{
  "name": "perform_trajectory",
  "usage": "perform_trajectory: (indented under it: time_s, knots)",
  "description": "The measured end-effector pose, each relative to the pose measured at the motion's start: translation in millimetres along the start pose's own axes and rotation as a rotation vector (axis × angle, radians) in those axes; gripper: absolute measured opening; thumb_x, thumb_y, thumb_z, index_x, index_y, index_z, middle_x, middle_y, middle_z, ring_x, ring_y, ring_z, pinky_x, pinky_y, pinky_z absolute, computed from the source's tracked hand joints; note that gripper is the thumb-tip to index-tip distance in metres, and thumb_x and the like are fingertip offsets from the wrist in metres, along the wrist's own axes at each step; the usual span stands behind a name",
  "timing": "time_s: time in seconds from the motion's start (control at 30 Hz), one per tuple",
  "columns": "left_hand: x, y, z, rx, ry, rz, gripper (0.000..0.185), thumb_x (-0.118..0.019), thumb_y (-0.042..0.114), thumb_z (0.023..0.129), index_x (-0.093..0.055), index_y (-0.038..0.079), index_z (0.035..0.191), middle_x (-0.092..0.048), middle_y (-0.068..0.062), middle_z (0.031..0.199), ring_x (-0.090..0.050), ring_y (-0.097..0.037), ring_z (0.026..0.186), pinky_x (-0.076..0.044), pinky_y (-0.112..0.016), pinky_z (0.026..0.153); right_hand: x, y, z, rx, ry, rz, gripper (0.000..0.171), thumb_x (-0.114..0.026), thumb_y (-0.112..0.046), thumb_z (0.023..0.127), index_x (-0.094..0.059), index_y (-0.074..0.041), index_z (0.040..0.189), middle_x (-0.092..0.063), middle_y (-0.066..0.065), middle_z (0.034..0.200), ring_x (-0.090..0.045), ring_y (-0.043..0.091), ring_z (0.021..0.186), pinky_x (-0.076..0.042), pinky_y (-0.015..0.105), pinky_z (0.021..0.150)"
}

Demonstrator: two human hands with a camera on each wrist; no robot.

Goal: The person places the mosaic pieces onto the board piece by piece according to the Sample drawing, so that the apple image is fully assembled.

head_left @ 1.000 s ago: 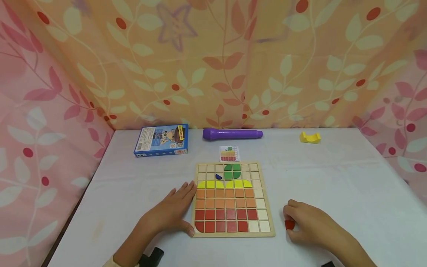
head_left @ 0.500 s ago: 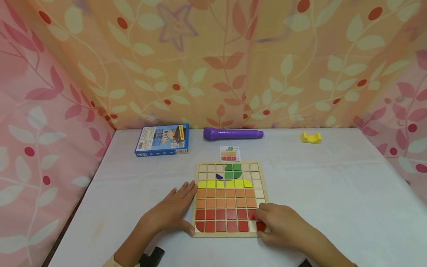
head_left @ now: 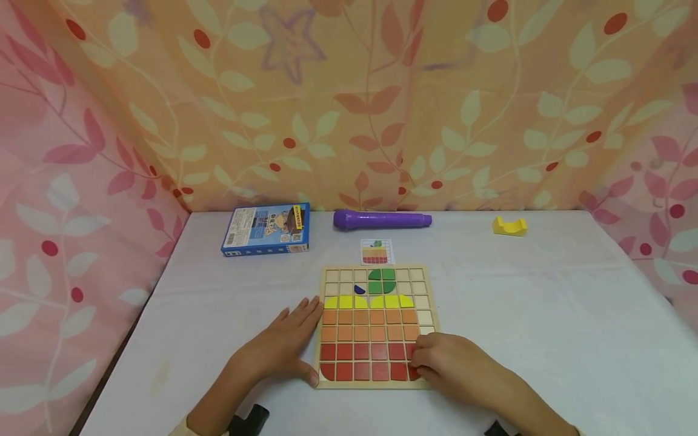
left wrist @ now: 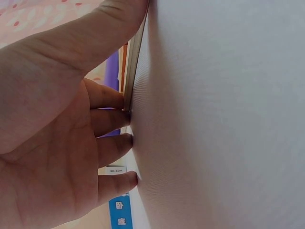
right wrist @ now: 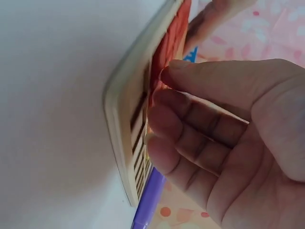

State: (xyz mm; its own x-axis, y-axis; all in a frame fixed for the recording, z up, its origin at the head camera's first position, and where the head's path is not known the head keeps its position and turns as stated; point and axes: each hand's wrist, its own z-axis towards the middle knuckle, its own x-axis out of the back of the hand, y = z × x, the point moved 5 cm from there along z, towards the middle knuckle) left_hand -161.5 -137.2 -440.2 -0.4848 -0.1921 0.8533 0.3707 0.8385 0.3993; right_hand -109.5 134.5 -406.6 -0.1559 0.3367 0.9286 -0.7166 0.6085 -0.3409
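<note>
A wooden grid board (head_left: 376, 385) lies on the table, filled with red, orange, yellow and green tiles plus one small dark blue piece (head_left: 359, 289). Along its left edge my left hand (head_left: 283, 342) rests with straight, spread fingers, thumb at the near left corner. At the near right corner my right hand (head_left: 460, 366) pinches a red tile (right wrist: 167, 77) between thumb and curled index finger, over the bottom row. Its fingers hide part of the board's right side. Just behind the board lies a small pattern card (head_left: 376, 251) showing the same coloured picture.
A blue box (head_left: 265, 230) lies at the back left. Beside it is a purple microphone-shaped object (head_left: 382, 219), and a yellow notched block (head_left: 509, 226) stands at the back right. Patterned cloth (head_left: 349, 121) hangs behind and at both sides of the white-covered table.
My right hand has moved left from the table beside the board, carrying the red tile onto the bottom row's right end. The left hand has stayed at the board's edge.
</note>
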Motion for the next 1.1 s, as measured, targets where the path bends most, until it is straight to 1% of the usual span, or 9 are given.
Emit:
perform_trajectory:
  time_s: [0.13,0.23,0.33,0.6,0.77,0.83,0.93,1.0,1.1]
  knots:
    - [0.0,1.0,-1.1,-0.001,0.004,-0.004,0.133,-0.088,0.061,0.057,-0.023,0.009,0.160,-0.017,-0.005,0.166,-0.005,-0.029,0.153,-0.011,-0.056,0.119,5,5,5,-0.049,0.043,-0.054,0.013,-0.081,-0.014,0.082,-0.070,-0.019,0.085,-0.052,-0.014,0.084,-0.047,0.003,0.074,-0.047,0.019,0.062]
    - [0.4,1.4,-1.5,0.000,0.010,-0.004,0.133,-0.089,0.059,0.056,-0.023,0.009,0.160,-0.017,-0.005,0.166,-0.005,-0.029,0.153,-0.012,-0.056,0.119,4,1,10,-0.024,0.060,-0.074,0.015,-0.083,-0.020,0.081,-0.069,-0.019,0.084,-0.050,-0.013,0.083,-0.044,0.003,0.072,-0.044,0.017,0.060]
    - [0.1,0.5,-0.8,0.000,0.012,-0.003,0.134,-0.089,0.060,0.056,-0.023,0.010,0.160,-0.016,-0.004,0.166,-0.005,-0.028,0.153,-0.011,-0.056,0.119,-5,-7,14,0.009,0.020,-0.083,0.020,-0.085,-0.025,0.079,-0.068,-0.018,0.084,-0.047,-0.013,0.082,-0.042,0.003,0.071,-0.042,0.016,0.059]
    - [-0.8,-0.3,0.5,-0.008,0.007,-0.004,0.134,-0.088,0.062,0.056,-0.022,0.010,0.161,-0.016,-0.004,0.166,-0.005,-0.028,0.153,-0.011,-0.056,0.119,-13,-10,19,0.005,-0.040,0.001,0.023,-0.084,-0.012,0.077,-0.063,-0.020,0.076,-0.045,-0.016,0.077,-0.043,0.003,0.070,-0.042,0.018,0.061]
    - [-1.0,0.2,0.7,-0.008,0.005,-0.002,0.134,-0.088,0.062,0.056,-0.023,0.010,0.160,-0.016,-0.005,0.166,-0.005,-0.028,0.153,-0.011,-0.056,0.119,-5,1,20,-0.035,-0.026,0.031,0.015,-0.081,-0.017,0.084,-0.067,-0.021,0.080,-0.050,-0.016,0.081,-0.045,0.002,0.072,-0.044,0.019,0.063]
    - [-0.8,0.3,0.7,-0.009,0.007,0.000,0.134,-0.088,0.062,0.056,-0.023,0.009,0.160,-0.016,-0.005,0.166,-0.005,-0.028,0.153,-0.011,-0.056,0.119,0,9,21,-0.077,0.008,-0.002,0.009,-0.080,-0.022,0.086,-0.072,-0.018,0.089,-0.058,-0.013,0.089,-0.053,0.005,0.079,-0.051,0.022,0.069]
    - [-0.4,0.0,0.6,-0.005,0.007,0.003,0.134,-0.088,0.062,0.056,-0.023,0.009,0.160,-0.016,-0.005,0.166,-0.006,-0.028,0.153,-0.011,-0.056,0.119,4,23,24,-0.137,0.023,-0.042,0.032,-0.078,-0.028,0.089,-0.071,-0.009,0.114,-0.065,0.001,0.115,-0.062,0.018,0.105,-0.055,0.036,0.088]
    - [-0.5,-0.6,0.7,-0.003,0.004,0.004,0.134,-0.088,0.062,0.056,-0.023,0.009,0.160,-0.016,-0.005,0.166,-0.006,-0.028,0.153,-0.011,-0.056,0.119,3,30,25,-0.166,-0.005,-0.050,0.050,-0.076,-0.032,0.090,-0.064,-0.004,0.130,-0.059,0.011,0.135,-0.054,0.028,0.127,-0.048,0.046,0.102]
    - [-1.3,-1.4,0.9,-0.008,-0.001,-0.001,0.134,-0.088,0.062,0.057,-0.022,0.009,0.160,-0.016,-0.005,0.166,-0.005,-0.028,0.153,-0.011,-0.056,0.119,-3,39,24,-0.213,-0.072,-0.014,0.066,-0.073,-0.037,0.092,-0.053,0.002,0.141,-0.045,0.020,0.151,-0.038,0.037,0.142,-0.037,0.053,0.110]
